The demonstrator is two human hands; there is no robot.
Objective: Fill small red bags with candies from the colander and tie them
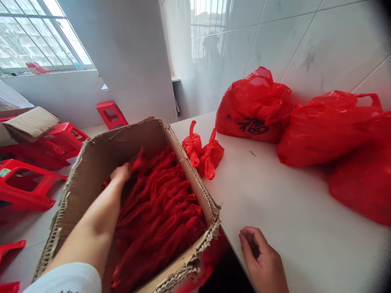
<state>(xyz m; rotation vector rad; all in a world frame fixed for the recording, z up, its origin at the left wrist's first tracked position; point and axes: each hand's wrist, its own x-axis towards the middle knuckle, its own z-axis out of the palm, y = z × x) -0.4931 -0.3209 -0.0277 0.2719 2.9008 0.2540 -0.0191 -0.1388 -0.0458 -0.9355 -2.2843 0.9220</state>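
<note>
A cardboard box (195, 171) with ragged cut edges holds rows of red plastic bags (161, 211), packed close with their knotted tops up. Reaching deep into its far left part, my left hand (121, 173) is closed on a red plastic bag (139, 162); motion blurs the fingers and part of that bag. My right hand (264, 258) rests at the white table's near edge, fingers curled and thumb close to the index finger, with nothing visible in it. Two small tied red bags (203, 150) sit on the table against the box's right side.
Large full red bags (253, 108) stand along the tiled wall on the white table (275, 195); one bears a black character. Red plastic stools (23, 183) and another open carton (32, 122) are at the left. A barred window (39, 36) is behind them.
</note>
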